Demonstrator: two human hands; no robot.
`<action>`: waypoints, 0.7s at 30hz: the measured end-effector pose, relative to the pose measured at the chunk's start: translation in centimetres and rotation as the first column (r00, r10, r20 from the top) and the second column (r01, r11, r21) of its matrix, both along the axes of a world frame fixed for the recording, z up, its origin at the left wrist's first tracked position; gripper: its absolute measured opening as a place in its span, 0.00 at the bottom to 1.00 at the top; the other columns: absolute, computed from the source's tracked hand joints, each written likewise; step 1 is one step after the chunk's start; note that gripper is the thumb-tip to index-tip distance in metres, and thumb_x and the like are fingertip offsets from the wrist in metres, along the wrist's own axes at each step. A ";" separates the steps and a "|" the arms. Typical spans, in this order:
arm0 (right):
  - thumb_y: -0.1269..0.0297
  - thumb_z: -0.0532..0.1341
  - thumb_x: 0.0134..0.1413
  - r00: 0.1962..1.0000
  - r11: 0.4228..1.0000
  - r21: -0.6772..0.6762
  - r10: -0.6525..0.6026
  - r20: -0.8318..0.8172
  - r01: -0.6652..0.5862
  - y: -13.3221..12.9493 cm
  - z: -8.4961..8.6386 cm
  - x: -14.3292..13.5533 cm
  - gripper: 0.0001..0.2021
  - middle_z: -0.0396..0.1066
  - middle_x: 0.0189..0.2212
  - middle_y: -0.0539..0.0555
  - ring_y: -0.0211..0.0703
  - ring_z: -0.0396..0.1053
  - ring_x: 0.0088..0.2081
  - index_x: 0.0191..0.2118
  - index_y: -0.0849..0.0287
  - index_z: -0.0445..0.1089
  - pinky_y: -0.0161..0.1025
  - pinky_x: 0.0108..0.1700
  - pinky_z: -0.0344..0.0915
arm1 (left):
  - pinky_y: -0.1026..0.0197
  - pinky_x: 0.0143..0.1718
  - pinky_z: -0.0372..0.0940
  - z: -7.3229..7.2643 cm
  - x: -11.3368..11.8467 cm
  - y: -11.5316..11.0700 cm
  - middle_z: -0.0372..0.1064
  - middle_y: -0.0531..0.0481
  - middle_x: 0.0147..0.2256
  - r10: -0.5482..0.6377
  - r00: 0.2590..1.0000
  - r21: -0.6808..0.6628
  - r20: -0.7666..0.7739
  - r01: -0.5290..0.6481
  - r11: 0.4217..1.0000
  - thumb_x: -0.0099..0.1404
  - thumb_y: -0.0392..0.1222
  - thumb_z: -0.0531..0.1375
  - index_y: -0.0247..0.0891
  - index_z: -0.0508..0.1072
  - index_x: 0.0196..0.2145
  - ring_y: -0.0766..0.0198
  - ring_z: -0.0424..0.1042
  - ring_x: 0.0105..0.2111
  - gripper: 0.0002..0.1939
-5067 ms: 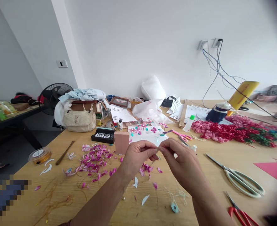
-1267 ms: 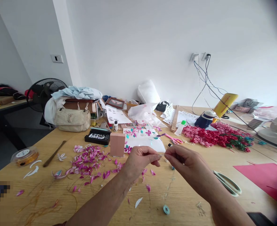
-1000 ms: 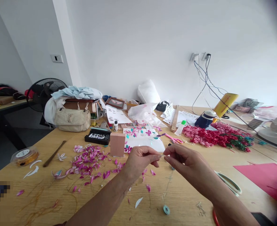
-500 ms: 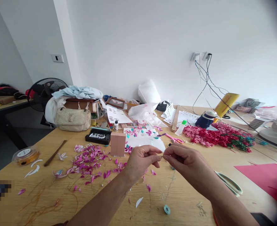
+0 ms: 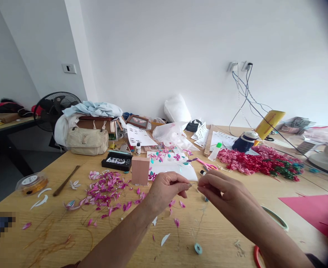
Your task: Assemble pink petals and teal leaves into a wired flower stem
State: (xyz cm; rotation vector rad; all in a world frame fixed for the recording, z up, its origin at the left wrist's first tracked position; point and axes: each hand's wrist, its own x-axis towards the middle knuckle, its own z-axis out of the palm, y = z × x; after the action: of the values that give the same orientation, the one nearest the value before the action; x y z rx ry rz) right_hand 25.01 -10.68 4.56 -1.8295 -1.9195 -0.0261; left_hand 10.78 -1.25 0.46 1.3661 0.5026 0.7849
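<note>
My left hand (image 5: pixel 168 190) is raised over the middle of the table, thumb and forefinger pinched together. Facing it across a small gap, my right hand (image 5: pixel 222 191) is pinched too. Whatever lies between the fingertips is too fine to make out. Below them sits a small teal spool (image 5: pixel 198 248), its thin strand running up toward my right hand. A single magenta petal on a wire (image 5: pixel 176 223) lies to the spool's left. Left of my left hand spreads a heap of magenta petals (image 5: pixel 105 191), near an upright wooden block (image 5: pixel 140 171).
Behind my hands, flower sprays lie on white paper (image 5: pixel 190 173) beside pink scissors (image 5: pixel 205 163). Red and pink flower bunches (image 5: pixel 253 160) and a glue bottle (image 5: pixel 215 152) stand back right. A red sheet (image 5: pixel 311 212) is at right; a round plastic box (image 5: pixel 32 184) at left.
My hands have drawn slightly apart, the right one shifting to the right, so the gap between the fingertips is wider. Both remain pinched.
</note>
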 end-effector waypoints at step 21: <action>0.66 0.51 0.58 0.982 0.997 0.013 0.083 -0.167 -0.082 0.9 -1.4 -0.4 0.11 0.66 0.23 0.50 0.38 0.63 0.26 0.27 0.57 0.66 0.34 0.28 0.58 | 0.67 0.24 0.60 0.0 -0.3 -0.1 0.63 0.54 0.23 -0.019 0.999 0.124 0.031 0.015 0.992 0.53 0.37 0.62 0.35 0.75 0.25 0.71 0.65 0.20 0.03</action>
State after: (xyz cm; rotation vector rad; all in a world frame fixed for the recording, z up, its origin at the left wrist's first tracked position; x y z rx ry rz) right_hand 24.60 -9.77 3.21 -1.6891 -1.8724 0.1448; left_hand 10.50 -1.34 0.49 1.4683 0.4225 0.8346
